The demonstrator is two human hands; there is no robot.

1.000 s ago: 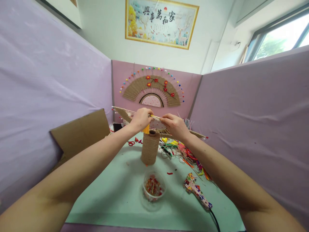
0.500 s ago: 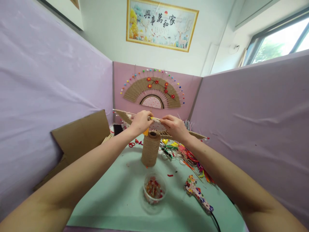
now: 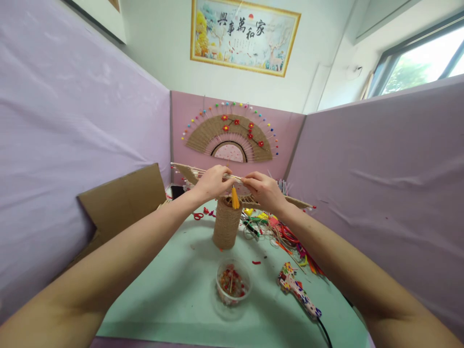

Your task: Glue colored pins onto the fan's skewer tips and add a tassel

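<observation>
Both my hands are stretched out over the table, holding a flat jute-and-stick fan (image 3: 183,170) level above a spool of jute twine (image 3: 226,222). My left hand (image 3: 212,181) pinches the fan's sticks near the middle. My right hand (image 3: 261,190) grips the same sticks just to the right. A small yellow tassel (image 3: 235,197) hangs down between the two hands, over the spool's top. The fan's right end (image 3: 299,203) sticks out past my right wrist.
A clear cup of red beads (image 3: 231,285) stands near the front of the green table (image 3: 174,299). A patterned glue gun (image 3: 297,290) lies at the right. Coloured cords and wires (image 3: 282,232) are piled behind it. Cardboard (image 3: 123,198) leans at the left; a finished fan (image 3: 230,137) hangs on the back partition.
The yellow tassel has swung from under my left hand to hang between the two hands. Both hands have stayed on the fan, almost in place.
</observation>
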